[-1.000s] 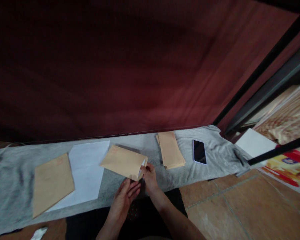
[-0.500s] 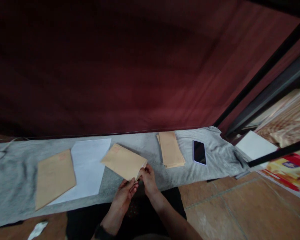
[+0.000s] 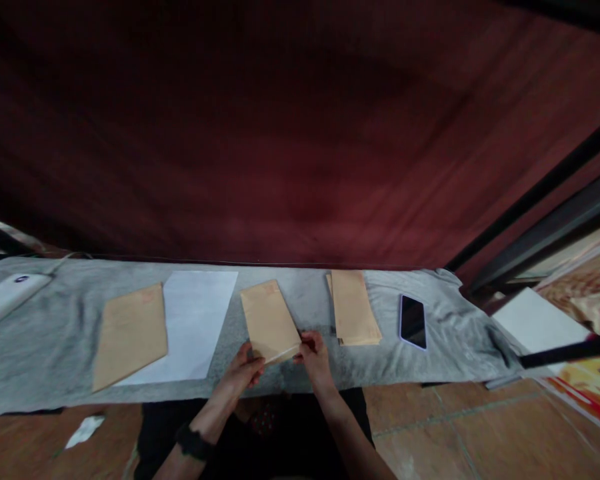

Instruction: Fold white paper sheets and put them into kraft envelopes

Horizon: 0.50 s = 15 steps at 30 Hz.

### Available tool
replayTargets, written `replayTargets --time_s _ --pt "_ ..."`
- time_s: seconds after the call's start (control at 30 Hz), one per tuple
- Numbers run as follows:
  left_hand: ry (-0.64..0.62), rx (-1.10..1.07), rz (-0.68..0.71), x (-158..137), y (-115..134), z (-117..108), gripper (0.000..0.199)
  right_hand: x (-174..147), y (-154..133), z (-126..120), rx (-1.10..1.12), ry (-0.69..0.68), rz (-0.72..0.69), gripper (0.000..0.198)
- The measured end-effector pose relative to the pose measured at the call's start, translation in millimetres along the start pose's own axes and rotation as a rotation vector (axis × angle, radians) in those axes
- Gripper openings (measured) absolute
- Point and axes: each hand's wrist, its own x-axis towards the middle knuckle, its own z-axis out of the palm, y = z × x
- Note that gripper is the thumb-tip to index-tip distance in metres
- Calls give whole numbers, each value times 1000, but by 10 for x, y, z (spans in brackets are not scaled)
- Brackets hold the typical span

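Observation:
A brown paper envelope (image 3: 271, 320) with a faint red mark at its far end lies between my hands, its near edge toward me. My left hand (image 3: 247, 368) pinches its near left corner between thumb and fingers. At the near right corner, my right hand (image 3: 314, 353) grips the paper the same way. A thin pale strip shows along the near edge; whether it is paper inside or a flap I cannot tell. To the right lies a small stack of brown envelopes (image 3: 355, 308). On the left another brown envelope (image 3: 133, 330) partly covers white paper sheets (image 3: 200, 327).
A grey cloth (image 3: 290, 380) covers the long narrow surface. A phone (image 3: 413, 322) lies right of the stack. At the far left is a white device (image 3: 10, 300) with a cord. A dark red curtain (image 3: 280, 167) hangs behind; a black bar (image 3: 570, 351) crosses at right.
The envelope in my hands has turned so its far end points more directly away from me. My hands have moved apart to its two near corners. The view has shifted slightly.

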Motion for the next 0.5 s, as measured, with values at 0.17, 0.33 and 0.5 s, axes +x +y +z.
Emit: replayTargets --time_s 0.17,0.33,0.5 --pt "27 41 -1 9 44 -88 57 -18 -166 -121 -306 -125 -297 35" --pt "53 104 32 74 7 -185 48 -51 -312 -108 -693 -461 -634 43" --pt "326 576 260 90 -54 -337 26 -70 -258 -91 -773 -455 -655 44"
